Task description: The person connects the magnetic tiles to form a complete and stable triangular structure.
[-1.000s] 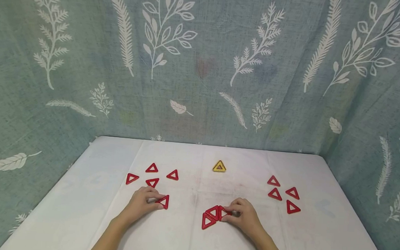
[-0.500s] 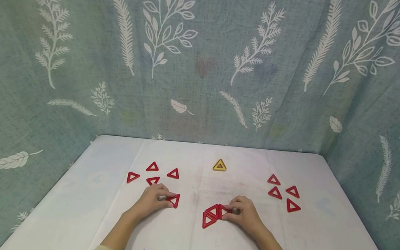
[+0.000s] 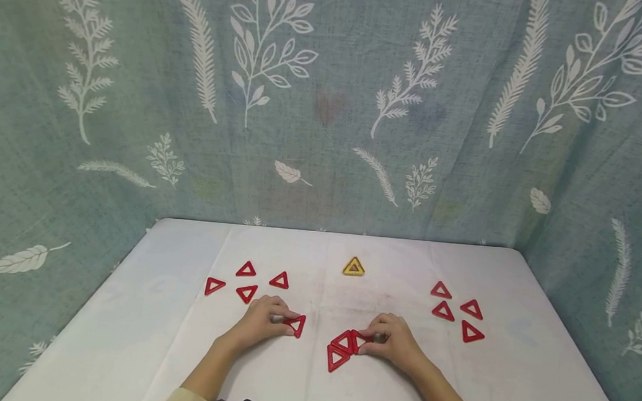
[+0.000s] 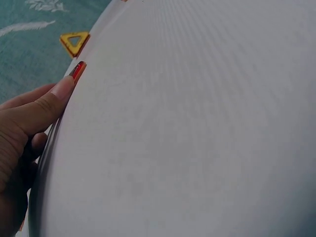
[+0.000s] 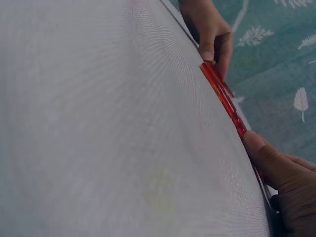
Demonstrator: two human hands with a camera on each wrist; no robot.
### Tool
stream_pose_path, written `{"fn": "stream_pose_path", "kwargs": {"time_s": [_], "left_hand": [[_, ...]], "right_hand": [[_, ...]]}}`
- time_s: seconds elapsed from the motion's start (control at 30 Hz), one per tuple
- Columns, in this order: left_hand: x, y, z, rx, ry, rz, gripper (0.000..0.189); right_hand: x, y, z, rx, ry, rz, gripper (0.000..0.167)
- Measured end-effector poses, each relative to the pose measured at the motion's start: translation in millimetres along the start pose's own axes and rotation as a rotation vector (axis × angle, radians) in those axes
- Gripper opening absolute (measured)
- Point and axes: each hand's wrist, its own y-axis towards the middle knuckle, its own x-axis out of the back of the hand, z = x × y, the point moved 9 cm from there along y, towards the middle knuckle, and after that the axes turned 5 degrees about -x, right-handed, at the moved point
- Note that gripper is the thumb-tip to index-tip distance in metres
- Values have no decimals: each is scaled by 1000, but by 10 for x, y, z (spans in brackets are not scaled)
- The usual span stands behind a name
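My left hand pinches a red open-centred triangle tile by one corner, with its thumb and fingers. In the left wrist view this tile shows almost edge-on beyond the thumb. My right hand grips the right end of another red triangle tile, partly covered by the fingers. That one touches a middle red triangle, and a lower red triangle lies against the middle one. A gap separates the left-hand tile from this group. The right wrist view shows the tiles edge-on between both hands.
Several loose red triangles lie at the left, one of them just beyond my left hand. Several more, such as one red triangle, lie at the right. A yellow triangle lies at the back of the white table. Patterned curtain surrounds it.
My left hand has carried its red triangle rightward, closer to the group. The lower triangle of the group has shifted slightly toward the front. My right hand has stayed in place.
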Motion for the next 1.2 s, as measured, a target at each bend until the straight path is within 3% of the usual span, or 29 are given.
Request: {"fn": "stream_pose_path", "kwargs": {"time_s": [0.43, 0.67, 0.87, 1.2], "left_hand": [[-228, 179, -97, 16, -32, 79, 34], [-310, 322, -241, -86, 5, 123, 33], [-402, 424, -354, -128, 35, 192, 33], [-480, 390, -412, -165, 80, 219, 33]], "right_hand": [[-62, 19, -45, -6, 29, 79, 33], [-35, 24, 8, 61, -9, 54, 33], [3, 28, 60, 109, -54, 40, 34], [-49, 30, 42, 100, -74, 58, 35]]}}
